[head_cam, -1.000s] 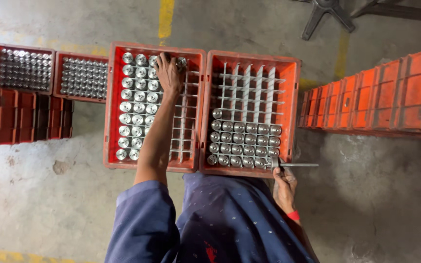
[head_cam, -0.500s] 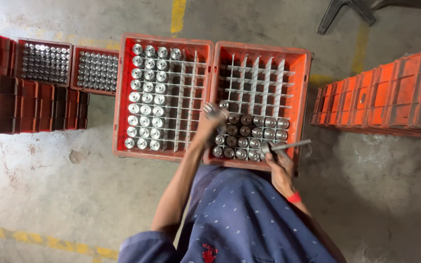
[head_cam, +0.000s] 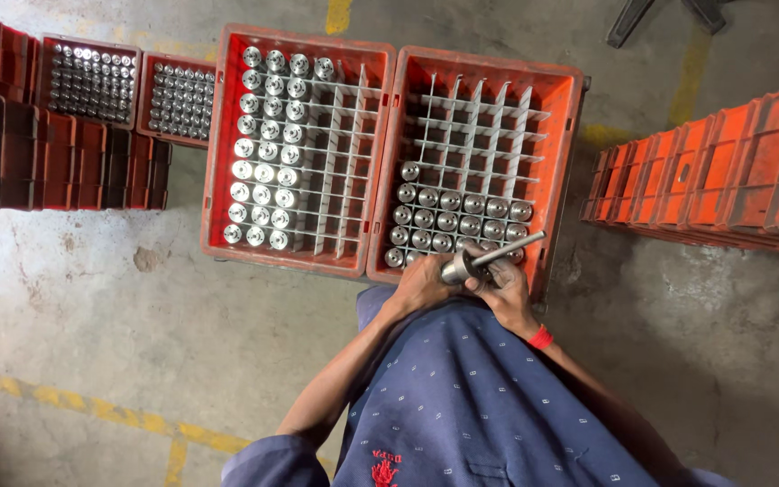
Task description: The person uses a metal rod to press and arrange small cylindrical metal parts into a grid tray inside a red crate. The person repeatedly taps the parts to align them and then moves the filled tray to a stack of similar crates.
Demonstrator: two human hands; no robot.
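Stained concrete floor [head_cam: 92, 298], yellow line [head_cam: 83, 404], orange crates [head_cam: 579, 99]

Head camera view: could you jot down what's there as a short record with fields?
Left hand: left hand grips a short silver metal cylinder
Right hand: right hand holds a thin metal rod pushed into the cylinder
Right crate: orange plastic grid crate, near rows filled with cylinders
Left crate: second orange grid crate, left columns filled
Floor: grey concrete floor

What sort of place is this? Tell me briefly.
Probably a factory or workshop floor: red divided crates filled with identical metal cylinders, stacked empty crates alongside, and a bare concrete floor with yellow painted lines.
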